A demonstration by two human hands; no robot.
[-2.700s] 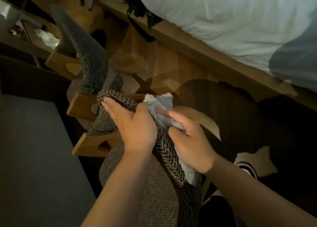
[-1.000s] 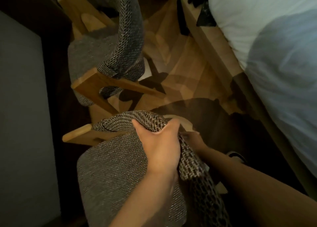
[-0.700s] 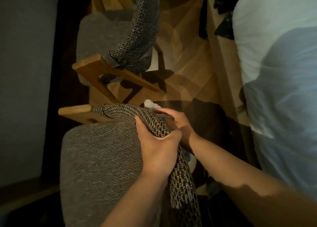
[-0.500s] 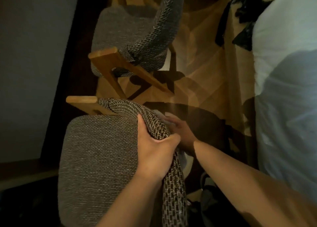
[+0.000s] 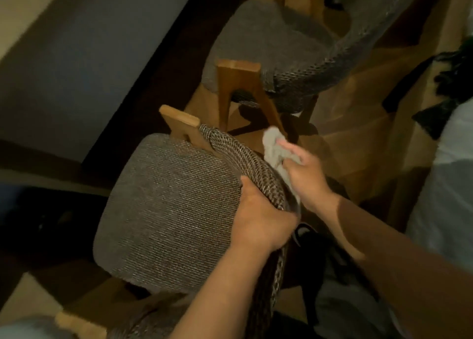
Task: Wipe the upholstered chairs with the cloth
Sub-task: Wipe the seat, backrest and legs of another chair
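My left hand (image 5: 258,221) grips the near chair's backrest (image 5: 240,157); my right hand (image 5: 304,172) clutches the cloth (image 5: 272,145) behind it; the upper-frame chair (image 5: 268,42) looks unwiped.

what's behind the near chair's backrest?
Behind the backrest, the right hand grips the cloth against its rear face. The left hand holds the rim. The lower rear is hidden.

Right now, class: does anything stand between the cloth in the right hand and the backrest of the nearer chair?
Nothing visible does. The right hand holds the cloth against the outer side of the backrest, and the left hand grips the rim lower down.
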